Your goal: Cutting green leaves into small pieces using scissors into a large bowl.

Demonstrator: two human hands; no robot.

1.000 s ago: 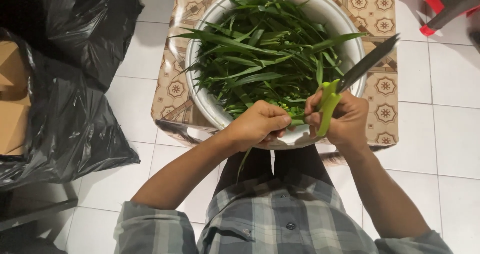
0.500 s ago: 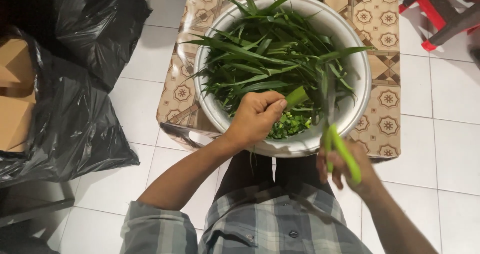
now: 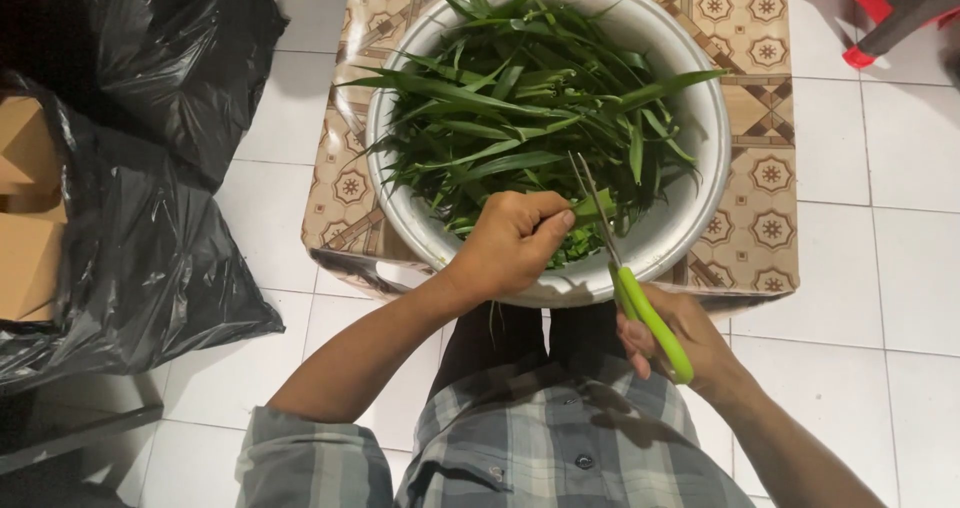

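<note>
Green-handled scissors [image 3: 632, 283] beside gripped green leaves [image 3: 590, 211]

- black plastic bags [image 3: 130, 218] lay bunched on the white tiled floor [image 3: 880, 168] at its left edge.
- brown cardboard boxes [image 3: 25, 208] showed beside them.
- a red stool's legs [image 3: 870, 8] stood at the floor's top right corner.

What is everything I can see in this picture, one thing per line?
bowl: one, silver-white, on the table, centre top
long leaves: many, green, filling the bowl
table: one, tan patterned top, under the bowl
scissors: one pair, green handles, blades at the held leaves
plastic bags: black, on the left
cardboard boxes: brown, inside the bags
stool: red, top right corner
floor: white tiles
left hand: grips a bunch of leaves
right hand: holds the scissors
</note>
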